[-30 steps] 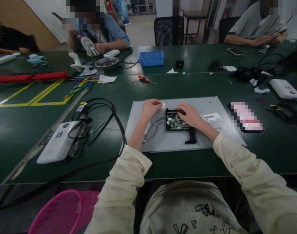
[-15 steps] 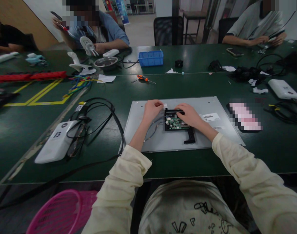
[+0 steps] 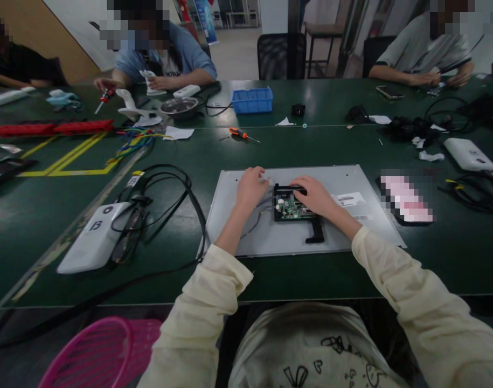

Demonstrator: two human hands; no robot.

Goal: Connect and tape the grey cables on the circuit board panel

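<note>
A flat grey metal panel (image 3: pixel 266 242) lies in front of me. On it sits a black plastic bracket (image 3: pixel 317 231) around a green circuit board (image 3: pixel 289 208). Over the bracket's upper right side, my right hand (image 3: pixel 313 195) is closed, with its thumb toward the board. My left hand (image 3: pixel 251 189) hovers just left of the bracket, its fingers curled together. Something small and pale shows by its fingertips, too unclear to name. Thin cables (image 3: pixel 256 222) run from the board's left side across the panel below that hand.
A phone (image 3: pixel 408 199) lies right of the panel. Leftward are a white power bank (image 3: pixel 93 237) and looped black cable (image 3: pixel 189 188). Beyond sit an orange-black screwdriver (image 3: pixel 238 133) and a blue bin (image 3: pixel 252 101). A pink basket (image 3: pixel 129 345) stands below the table edge. Other people sit opposite.
My left hand has drawn slightly left, away from the bracket's upper corner. My right hand stays on the bracket. Across the table, a person has lowered a screwdriver.
</note>
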